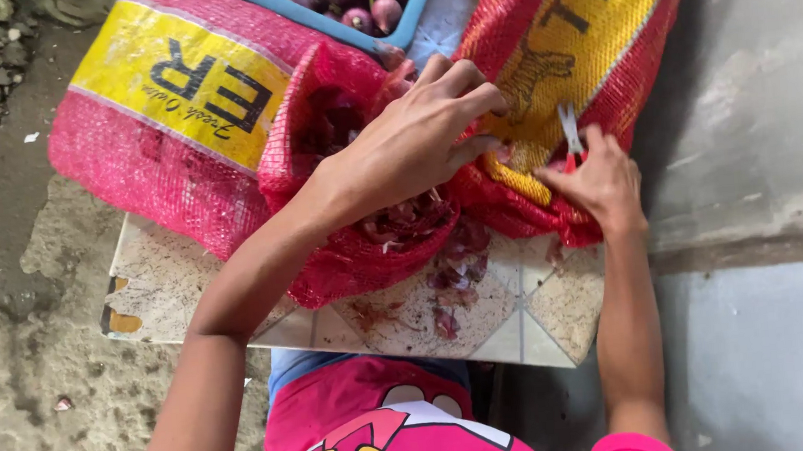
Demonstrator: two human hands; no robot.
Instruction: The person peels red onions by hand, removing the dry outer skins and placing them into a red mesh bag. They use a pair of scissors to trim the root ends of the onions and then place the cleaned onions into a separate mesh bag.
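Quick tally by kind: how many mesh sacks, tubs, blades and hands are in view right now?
Red mesh sacks: 3
Blue tub of onions: 1
Blade: 1
Hands: 2, left hand, right hand
Total: 7
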